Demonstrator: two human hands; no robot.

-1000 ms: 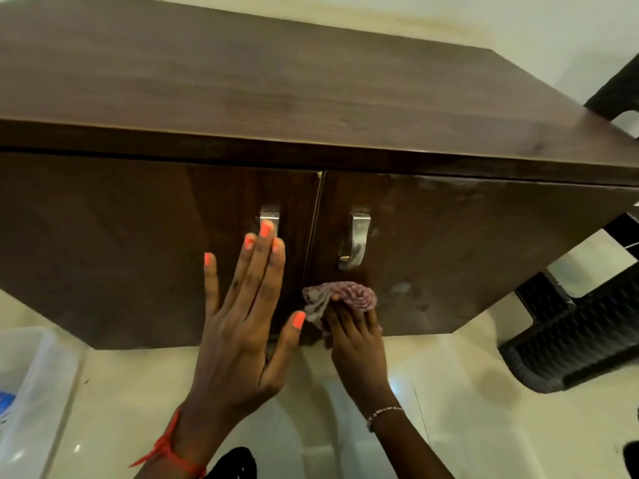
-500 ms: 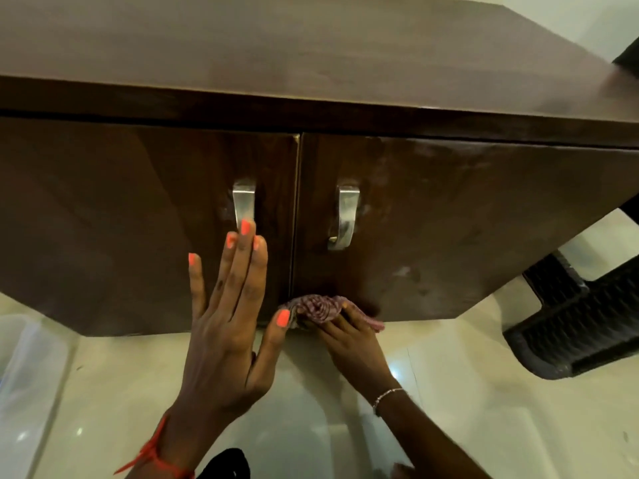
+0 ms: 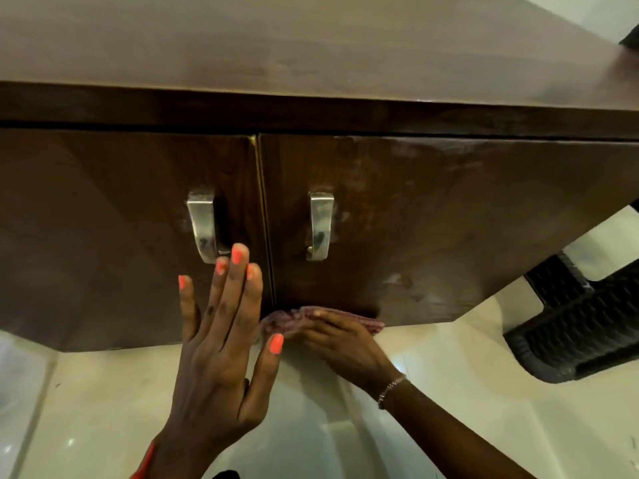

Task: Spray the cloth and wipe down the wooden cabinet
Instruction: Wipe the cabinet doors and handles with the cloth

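The wooden cabinet (image 3: 415,216) fills the upper part of the view, seen from above and in front, its two doors meeting at a vertical seam with a metal handle on either side. The cloth (image 3: 301,318), a bunched reddish patterned rag, sits at the very bottom edge of the right door (image 3: 432,236), just to the right of the seam, and its long axis runs sideways along that lower edge. The right hand (image 3: 340,340) is pressed over it from below and in front, fingers curled down onto the fabric and pinning it to the wood; it is the hand doing the wiping and the only one touching the cloth. The left hand (image 3: 221,344) is spread flat and open against the left door (image 3: 103,236), fingers pointing up toward the left handle (image 3: 204,226), holding nothing; its thumb lies close beside the cloth's left end, though whether they touch I cannot tell. From the hands, the unwiped part of the right door stretches up and off to the right, where pale smears show near the right handle (image 3: 320,224) and across the upper panel. My judgement is that the next stroke turns on this: the cloth has reached the door's bottom limit, so the right hand would need to carry it sideways along that edge or back upward, while the left hand braces the other door shut.
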